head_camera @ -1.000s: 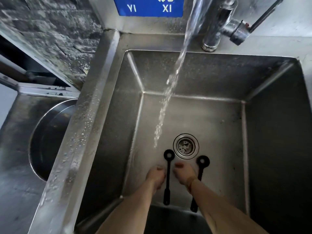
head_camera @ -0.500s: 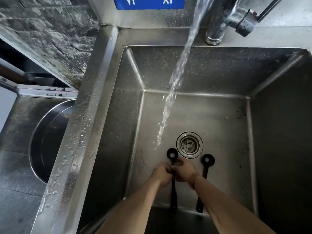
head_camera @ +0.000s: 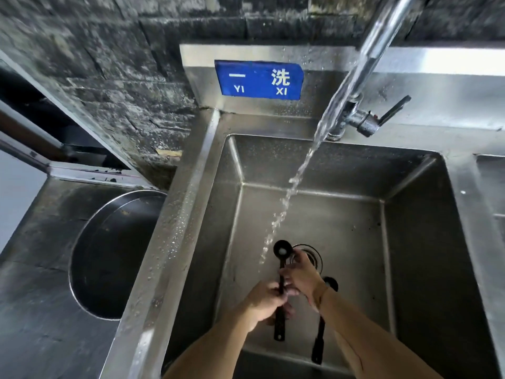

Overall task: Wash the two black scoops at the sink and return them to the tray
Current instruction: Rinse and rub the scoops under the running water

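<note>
Both hands (head_camera: 284, 291) holding one scoop (head_camera: 281, 272) by the water, other scoop (head_camera: 322, 321) lying in sink (head_camera: 410, 242), neither back yet.

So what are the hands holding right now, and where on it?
Both hands, left hand and right hand, grip one long-handled black plastic scoop mid-handle; the second black scoop lies unheld.

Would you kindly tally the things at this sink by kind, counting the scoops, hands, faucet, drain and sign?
Black scoops: 2 (held scoop, scoop on the sink floor)
Hands: 2 (left hand, right hand)
Faucet: 1, running
Drain: 1
Blue sign: 1
Total: 7
</note>
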`<act>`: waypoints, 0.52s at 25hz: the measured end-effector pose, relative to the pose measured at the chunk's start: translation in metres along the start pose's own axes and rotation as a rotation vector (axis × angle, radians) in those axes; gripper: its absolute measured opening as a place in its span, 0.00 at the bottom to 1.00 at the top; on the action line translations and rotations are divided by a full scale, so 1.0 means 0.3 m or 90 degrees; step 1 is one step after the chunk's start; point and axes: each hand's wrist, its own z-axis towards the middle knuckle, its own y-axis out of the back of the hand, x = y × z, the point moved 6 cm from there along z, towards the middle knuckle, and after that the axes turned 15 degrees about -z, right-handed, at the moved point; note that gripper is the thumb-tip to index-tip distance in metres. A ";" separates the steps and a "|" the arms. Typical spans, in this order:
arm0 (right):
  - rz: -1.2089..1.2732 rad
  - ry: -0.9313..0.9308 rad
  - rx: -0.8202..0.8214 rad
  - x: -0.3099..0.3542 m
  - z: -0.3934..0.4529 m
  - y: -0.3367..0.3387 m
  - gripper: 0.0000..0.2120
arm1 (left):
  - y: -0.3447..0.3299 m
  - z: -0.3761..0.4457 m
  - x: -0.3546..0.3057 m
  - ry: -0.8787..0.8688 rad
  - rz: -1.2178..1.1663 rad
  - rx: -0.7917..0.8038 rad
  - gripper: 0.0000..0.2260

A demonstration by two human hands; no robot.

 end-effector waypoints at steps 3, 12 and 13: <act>0.007 -0.018 0.006 0.020 -0.032 -0.011 0.32 | 0.004 -0.080 -0.036 0.010 -0.048 0.005 0.10; 0.109 -0.074 0.047 0.048 -0.013 -0.085 0.10 | 0.102 -0.115 0.009 0.062 -0.087 -0.066 0.07; 0.114 -0.079 0.046 0.054 -0.009 -0.091 0.09 | 0.110 -0.113 0.012 0.056 -0.098 -0.068 0.06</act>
